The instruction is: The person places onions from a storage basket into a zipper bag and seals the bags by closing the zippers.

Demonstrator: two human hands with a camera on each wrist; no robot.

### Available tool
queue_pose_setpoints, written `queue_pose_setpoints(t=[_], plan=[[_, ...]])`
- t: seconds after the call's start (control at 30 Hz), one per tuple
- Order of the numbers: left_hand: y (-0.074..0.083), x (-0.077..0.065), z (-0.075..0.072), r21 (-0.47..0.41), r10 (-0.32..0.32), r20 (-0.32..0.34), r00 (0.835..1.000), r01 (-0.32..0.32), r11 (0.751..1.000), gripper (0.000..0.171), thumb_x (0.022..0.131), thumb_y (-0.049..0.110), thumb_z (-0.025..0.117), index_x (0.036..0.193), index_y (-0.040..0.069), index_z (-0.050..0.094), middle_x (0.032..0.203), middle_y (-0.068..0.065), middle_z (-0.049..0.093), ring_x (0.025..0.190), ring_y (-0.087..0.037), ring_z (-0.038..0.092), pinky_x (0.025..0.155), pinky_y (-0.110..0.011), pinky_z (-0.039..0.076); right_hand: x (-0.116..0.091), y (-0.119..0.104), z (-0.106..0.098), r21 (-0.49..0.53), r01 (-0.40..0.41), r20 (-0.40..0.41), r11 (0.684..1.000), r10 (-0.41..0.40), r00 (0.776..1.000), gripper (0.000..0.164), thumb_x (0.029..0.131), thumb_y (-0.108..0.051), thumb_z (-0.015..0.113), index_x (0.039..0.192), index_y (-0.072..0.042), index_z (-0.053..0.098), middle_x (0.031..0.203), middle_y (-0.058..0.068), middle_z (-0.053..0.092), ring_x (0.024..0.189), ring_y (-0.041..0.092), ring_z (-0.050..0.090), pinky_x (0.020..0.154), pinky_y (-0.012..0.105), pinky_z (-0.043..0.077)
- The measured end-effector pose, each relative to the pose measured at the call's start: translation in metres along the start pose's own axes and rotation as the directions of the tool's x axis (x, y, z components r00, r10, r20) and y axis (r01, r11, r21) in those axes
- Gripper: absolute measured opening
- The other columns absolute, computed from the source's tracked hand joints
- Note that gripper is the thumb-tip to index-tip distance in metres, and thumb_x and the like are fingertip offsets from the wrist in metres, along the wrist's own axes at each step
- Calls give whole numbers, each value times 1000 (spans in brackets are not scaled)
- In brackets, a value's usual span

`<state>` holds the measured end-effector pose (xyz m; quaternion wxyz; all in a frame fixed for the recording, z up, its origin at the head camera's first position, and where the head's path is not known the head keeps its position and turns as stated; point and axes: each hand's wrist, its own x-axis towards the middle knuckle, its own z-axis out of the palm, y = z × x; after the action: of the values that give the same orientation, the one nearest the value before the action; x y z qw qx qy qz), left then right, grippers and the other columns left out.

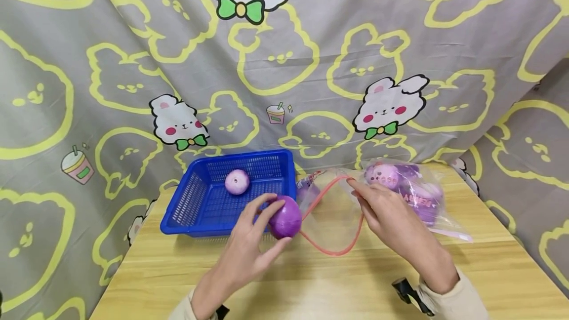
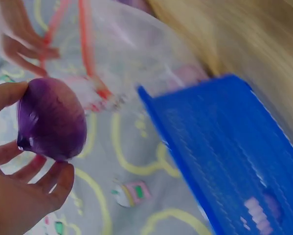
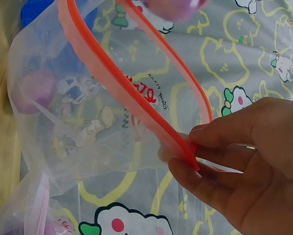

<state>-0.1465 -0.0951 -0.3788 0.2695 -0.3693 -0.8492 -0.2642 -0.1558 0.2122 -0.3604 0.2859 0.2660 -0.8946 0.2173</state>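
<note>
A purple onion (image 1: 286,217) is gripped between the thumb and fingers of my left hand (image 1: 249,246), beside the bag's mouth. My right hand (image 1: 391,216) pinches the red zip edge of a clear plastic zip bag (image 1: 332,211), whose mouth gapes wide toward the left hand. Through the film in the right wrist view, another onion (image 3: 34,92) shows low in the bag. A paler onion (image 1: 237,182) lies in the blue plastic basket (image 1: 211,214), left of the bag. The left wrist view is blurred, but the held onion (image 2: 53,120) shows clearly there.
At the right, behind my right forearm, lies a second clear zip bag (image 1: 420,201) with several purple onions inside. Everything stands on a wooden table (image 1: 311,290). A grey curtain (image 1: 275,78) with cartoon prints hangs right behind the basket and bags.
</note>
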Motion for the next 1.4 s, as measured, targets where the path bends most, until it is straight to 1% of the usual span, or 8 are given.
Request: queue_pose_setpoints(t=[0.17, 0.33, 0.43, 0.57, 0.7, 1.13, 1.3, 1.4], plan=[[28, 3, 9, 2, 118, -49, 992, -118, 993, 63, 87, 32, 75, 142, 10, 52, 140, -15, 46, 125, -29, 50, 95, -47, 51, 0, 0, 0, 0, -4, 5, 1000, 4, 1000, 43, 88, 5, 67, 130, -2, 63, 92, 9, 70, 77, 18, 64, 65, 38, 55], [48, 11, 20, 30, 198, -30, 980, -197, 980, 66, 84, 32, 78, 140, 10, 52, 141, -14, 46, 128, -28, 46, 101, -46, 45, 1, 0, 0, 3, 4, 1, 1000, -4, 1000, 43, 88, 4, 68, 130, -2, 62, 92, 9, 71, 77, 19, 66, 65, 37, 56], [53, 16, 27, 38, 220, -25, 975, -219, 975, 69, 81, 32, 81, 139, 9, 53, 139, -13, 48, 128, -27, 47, 101, -45, 41, 2, -1, 0, 6, 4, 4, 1000, -4, 1000, 43, 89, 3, 67, 131, -3, 62, 92, 9, 70, 77, 19, 66, 65, 37, 56], [56, 20, 34, 55, 212, -12, 977, -211, 976, 68, 81, 33, 82, 137, 9, 53, 138, -10, 50, 129, -23, 47, 100, -44, 40, 2, -2, 1, 15, 0, 12, 1000, 0, 1000, 41, 90, 2, 66, 131, -3, 62, 95, 9, 71, 80, 20, 67, 67, 38, 57], [57, 22, 40, 85, 194, 10, 981, -194, 977, 59, 83, 35, 80, 132, 12, 57, 138, -7, 51, 131, -23, 47, 100, -45, 41, 2, -3, 1, 21, -2, 14, 1000, 2, 1000, 40, 90, 2, 66, 130, -2, 63, 97, 10, 72, 83, 22, 68, 69, 39, 57], [49, 22, 59, 194, 169, 63, 984, -178, 965, 53, 81, 38, 81, 124, 14, 63, 131, -5, 60, 124, -23, 52, 96, -42, 42, 1, -4, -2, 29, -31, 33, 999, 30, 999, 40, 90, 3, 66, 130, -2, 63, 100, 10, 72, 87, 24, 69, 71, 40, 57], [49, 23, 66, 223, 133, 122, 984, -157, 962, 52, 81, 40, 81, 123, 15, 64, 131, -5, 61, 125, -22, 52, 97, -42, 41, -1, -4, -3, 18, -45, 43, 999, 44, 998, 41, 90, 3, 66, 130, -3, 63, 98, 8, 72, 85, 19, 66, 68, 37, 55], [50, 21, 69, 261, 137, 141, 980, -170, 950, 53, 80, 41, 81, 123, 15, 63, 130, -5, 61, 125, -22, 52, 97, -43, 41, -1, -5, -3, 17, -47, 46, 999, 46, 998, 40, 91, 3, 65, 131, -3, 63, 98, 7, 72, 84, 18, 66, 67, 36, 55]])
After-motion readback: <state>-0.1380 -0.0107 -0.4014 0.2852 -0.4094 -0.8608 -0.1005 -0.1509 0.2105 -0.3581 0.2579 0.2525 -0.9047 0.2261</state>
